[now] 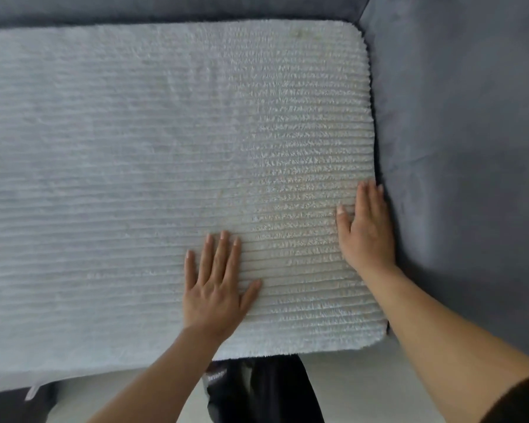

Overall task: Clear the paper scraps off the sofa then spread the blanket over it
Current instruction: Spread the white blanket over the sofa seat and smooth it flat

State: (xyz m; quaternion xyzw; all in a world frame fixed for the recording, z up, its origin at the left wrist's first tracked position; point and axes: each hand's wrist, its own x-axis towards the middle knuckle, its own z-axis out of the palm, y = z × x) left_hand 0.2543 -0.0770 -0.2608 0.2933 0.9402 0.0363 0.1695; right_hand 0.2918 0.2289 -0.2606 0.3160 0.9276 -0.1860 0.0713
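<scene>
1. Nearest, the blanket [135,148] has its front edge along the seat's lip, above the pale floor [348,386] and the person's dark trousers [257,392]. It droops lower over the front on the left than at the rounded right corner. I judge that levelling this edge is worth doing before the hands lift off.
2. The left hand [216,288] lies palm down on the blanket near that front edge, fingers straight and spread, gripping nothing. A flat palm suits smoothing. Light pressure should do, stroking along the ribs, not across them, so the pile is not ruffled.
3. The right hand [367,230] is also flat and holds nothing. Its fingers lie close together on the blanket's right border, just beside the armrest [455,132]. Here the likely need is to press the border down into the gap so it sits straight against the sofa [501,270].
4. Further out, the middle of the blanket lies flat with its ribs running side to side. No paper scraps show anywhere in view, so the clearing looks done and only the spreading is left.
5. Farthest, the rounded far right corner sits close to where the backrest [165,7] meets the armrest. A last outward sweep toward that corner should take out any remaining slack.
</scene>
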